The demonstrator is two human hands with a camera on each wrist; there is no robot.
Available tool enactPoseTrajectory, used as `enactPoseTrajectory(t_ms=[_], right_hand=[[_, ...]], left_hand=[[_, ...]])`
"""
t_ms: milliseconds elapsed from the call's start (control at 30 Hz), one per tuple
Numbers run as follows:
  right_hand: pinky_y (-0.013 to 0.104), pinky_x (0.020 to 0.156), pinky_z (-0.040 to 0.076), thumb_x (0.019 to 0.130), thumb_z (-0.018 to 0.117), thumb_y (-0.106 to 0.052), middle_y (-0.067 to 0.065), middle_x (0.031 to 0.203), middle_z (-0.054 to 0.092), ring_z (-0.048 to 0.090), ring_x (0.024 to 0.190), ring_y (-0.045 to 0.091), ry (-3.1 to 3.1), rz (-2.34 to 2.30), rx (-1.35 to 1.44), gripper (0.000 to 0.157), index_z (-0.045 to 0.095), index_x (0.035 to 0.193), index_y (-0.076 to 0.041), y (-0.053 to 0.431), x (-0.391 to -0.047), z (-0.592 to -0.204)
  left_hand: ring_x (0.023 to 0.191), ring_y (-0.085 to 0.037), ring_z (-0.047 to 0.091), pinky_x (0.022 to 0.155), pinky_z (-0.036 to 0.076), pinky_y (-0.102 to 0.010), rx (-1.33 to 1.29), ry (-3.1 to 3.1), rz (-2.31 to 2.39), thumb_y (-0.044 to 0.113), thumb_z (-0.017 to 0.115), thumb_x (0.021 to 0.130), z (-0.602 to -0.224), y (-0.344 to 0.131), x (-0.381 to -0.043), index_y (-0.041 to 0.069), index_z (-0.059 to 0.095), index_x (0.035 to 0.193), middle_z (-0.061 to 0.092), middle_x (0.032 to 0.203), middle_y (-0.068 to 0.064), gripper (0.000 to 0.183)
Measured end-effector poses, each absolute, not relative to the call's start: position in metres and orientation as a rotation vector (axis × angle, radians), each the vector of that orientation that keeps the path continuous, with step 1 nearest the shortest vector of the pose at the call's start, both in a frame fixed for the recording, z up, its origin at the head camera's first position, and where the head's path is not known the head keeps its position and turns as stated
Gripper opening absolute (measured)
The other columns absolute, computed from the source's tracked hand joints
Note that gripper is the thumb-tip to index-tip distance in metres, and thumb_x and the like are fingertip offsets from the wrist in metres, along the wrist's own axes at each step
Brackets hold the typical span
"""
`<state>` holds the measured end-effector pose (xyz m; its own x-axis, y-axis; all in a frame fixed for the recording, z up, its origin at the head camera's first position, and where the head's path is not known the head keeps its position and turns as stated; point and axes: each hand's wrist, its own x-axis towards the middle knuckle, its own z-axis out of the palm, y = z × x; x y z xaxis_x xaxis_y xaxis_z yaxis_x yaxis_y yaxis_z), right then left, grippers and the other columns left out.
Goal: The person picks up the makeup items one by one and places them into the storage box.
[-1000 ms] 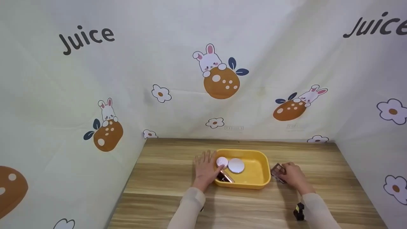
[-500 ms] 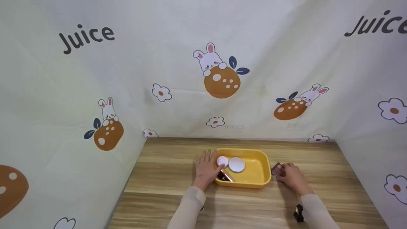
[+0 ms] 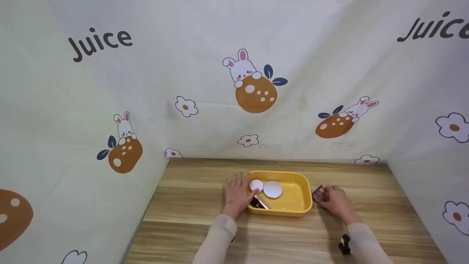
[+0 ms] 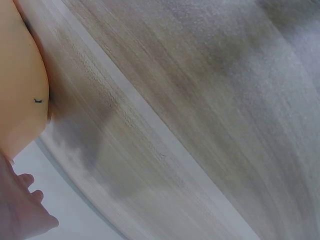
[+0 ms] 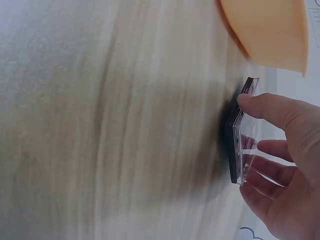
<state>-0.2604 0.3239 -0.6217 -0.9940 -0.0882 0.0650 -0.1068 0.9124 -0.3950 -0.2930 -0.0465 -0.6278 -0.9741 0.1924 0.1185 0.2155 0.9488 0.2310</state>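
My left hand [image 3: 238, 194] lies over the left rim of a yellow plastic tray [image 3: 307, 194], its fingers straight and spread outside and its thumb reaching inside. In the tray are a small white round case [image 3: 256, 186], a larger white round compact [image 3: 273, 190] and a rose-gold and dark tube [image 3: 262, 201], partly covered by the thumb. Just right of the tray, my right hand [image 3: 336, 201] holds a small eyeshadow palette [image 3: 319, 193] by its edges. In the right wrist view the palette [image 5: 239, 137] shows a dark base and a clear lid, thumb on one edge, fingertips at another.
A small black object with a yellow-green mark [image 3: 344, 245] is beside the right forearm. The wood-grain table [image 3: 285, 238] meets a white printed cloth [image 3: 205, 139] at the back and sides.
The palette has turned in the right hand, showing more of its pans, and then shifted slightly, with the fingers a little differently placed. The left hand and tray stay still.
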Motion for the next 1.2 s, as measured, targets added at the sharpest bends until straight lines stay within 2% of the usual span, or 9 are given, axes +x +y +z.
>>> enactPoseTrajectory(t_ms=[333, 567, 867, 1200], right_hand=[[0.063, 0.096, 0.048, 0.079, 0.080, -0.019, 0.036, 0.119, 0.057, 0.057, 0.108, 0.049, -3.031, 0.687, 0.120, 0.062, 0.056, 0.125, 0.015, 0.320, -0.268, -0.601], [0.063, 0.098, 0.046, 0.081, 0.080, -0.019, 0.034, 0.122, 0.057, 0.056, 0.113, 0.049, -3.015, 0.663, 0.121, 0.063, 0.055, 0.129, 0.013, 0.315, -0.271, -0.587], [0.064, 0.097, 0.046, 0.081, 0.080, -0.019, 0.035, 0.123, 0.057, 0.055, 0.112, 0.051, -2.970, 0.666, 0.148, 0.062, 0.055, 0.129, 0.012, 0.309, -0.275, -0.568], [0.062, 0.099, 0.046, 0.080, 0.079, -0.022, 0.033, 0.128, 0.056, 0.054, 0.116, 0.047, -2.979, 0.712, 0.163, 0.066, 0.054, 0.132, 0.010, 0.292, -0.280, -0.563]], left_hand=[[0.150, -0.036, 0.030, 0.123, 0.018, -0.060, -0.315, -2.998, -0.356, 0.067, 0.039, 0.096, -0.630, -0.047, -0.293, 0.022, 0.031, 0.157, 0.032, 0.163, -0.012, 0.076], [0.151, -0.036, 0.028, 0.123, 0.016, -0.061, -0.308, -3.002, -0.378, 0.066, 0.041, 0.096, -0.630, -0.046, -0.295, 0.024, 0.029, 0.158, 0.029, 0.164, -0.012, 0.076], [0.152, -0.035, 0.027, 0.122, 0.016, -0.062, -0.293, -3.009, -0.376, 0.068, 0.040, 0.095, -0.630, -0.047, -0.296, 0.024, 0.030, 0.158, 0.029, 0.164, -0.011, 0.077], [0.153, -0.034, 0.025, 0.122, 0.016, -0.063, -0.290, -3.023, -0.331, 0.069, 0.040, 0.095, -0.630, -0.046, -0.296, 0.026, 0.029, 0.158, 0.028, 0.165, -0.010, 0.077]])
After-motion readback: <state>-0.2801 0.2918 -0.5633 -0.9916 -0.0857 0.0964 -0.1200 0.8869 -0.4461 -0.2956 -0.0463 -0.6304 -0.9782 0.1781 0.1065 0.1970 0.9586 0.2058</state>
